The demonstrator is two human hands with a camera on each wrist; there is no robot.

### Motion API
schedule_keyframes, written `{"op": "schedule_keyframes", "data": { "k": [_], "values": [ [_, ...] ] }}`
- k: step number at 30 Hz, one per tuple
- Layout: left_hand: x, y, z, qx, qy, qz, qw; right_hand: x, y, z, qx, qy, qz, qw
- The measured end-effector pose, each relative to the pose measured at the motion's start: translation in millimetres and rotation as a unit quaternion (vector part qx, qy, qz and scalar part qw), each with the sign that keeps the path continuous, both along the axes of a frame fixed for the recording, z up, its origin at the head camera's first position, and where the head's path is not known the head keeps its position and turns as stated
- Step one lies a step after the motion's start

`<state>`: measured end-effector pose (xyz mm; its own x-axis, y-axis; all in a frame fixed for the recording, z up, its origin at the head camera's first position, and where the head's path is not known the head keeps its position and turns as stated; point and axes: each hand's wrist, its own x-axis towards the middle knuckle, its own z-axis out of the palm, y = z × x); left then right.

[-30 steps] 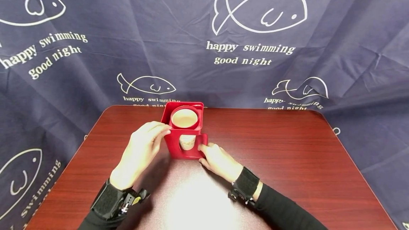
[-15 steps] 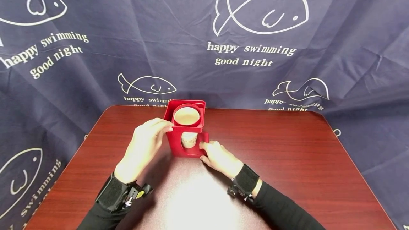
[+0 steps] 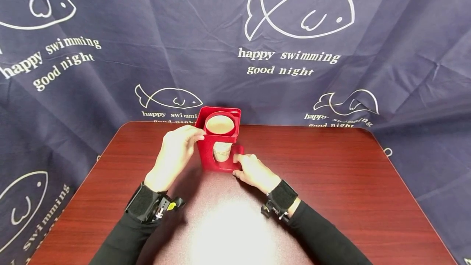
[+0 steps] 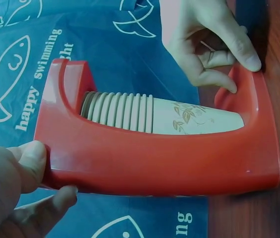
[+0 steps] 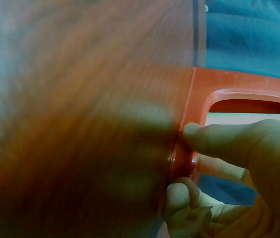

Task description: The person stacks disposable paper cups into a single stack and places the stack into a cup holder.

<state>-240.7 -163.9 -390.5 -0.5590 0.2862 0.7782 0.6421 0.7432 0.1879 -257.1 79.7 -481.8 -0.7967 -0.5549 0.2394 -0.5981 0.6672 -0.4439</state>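
Note:
A red plastic cup holder point(image 3: 207, 154) stands upright near the table's back edge, left of the middle. Nested paper cups point(image 4: 199, 119) with a leaf print fill it, their bases downward, showing through the cut-out front. My left hand point(image 3: 174, 150) grips the holder's upper left edge between thumb and fingers. Low on the opposite side, my right hand point(image 3: 255, 171) pinches the edge near the base. In the right wrist view the thumb point(image 5: 199, 138) lies on the red rim, with the other fingers curled beneath it.
The reddish wooden table point(image 3: 331, 183) carries a bright glare patch in front of the holder. Directly behind it hangs a blue cloth point(image 3: 228, 85) printed with fish and lettering. Black wrist straps point(image 3: 283, 195) with cameras sit on both wrists.
The cup holder has slid away from me and a little to the right, closer to the back edge. Both hands moved with it, keeping their grips.

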Motion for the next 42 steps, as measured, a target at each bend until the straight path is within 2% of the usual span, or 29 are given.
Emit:
{"op": "schedule_keyframes", "data": {
  "k": [17,28,42],
  "values": [
    [-30.5,10,4.7,-0.015,0.000,-0.006,0.9999,-28.7,3,0.3,0.015,-0.049,-0.066,0.996],
    [-47.6,15,12.1,-0.026,-0.052,-0.001,0.9983,-47.1,4,3.0,0.017,-0.065,-0.092,0.993],
    [-70.1,24,17.4,-0.033,-0.070,0.005,0.9970,-69.8,7,2.8,0.015,-0.080,-0.122,0.989]
  ]
}}
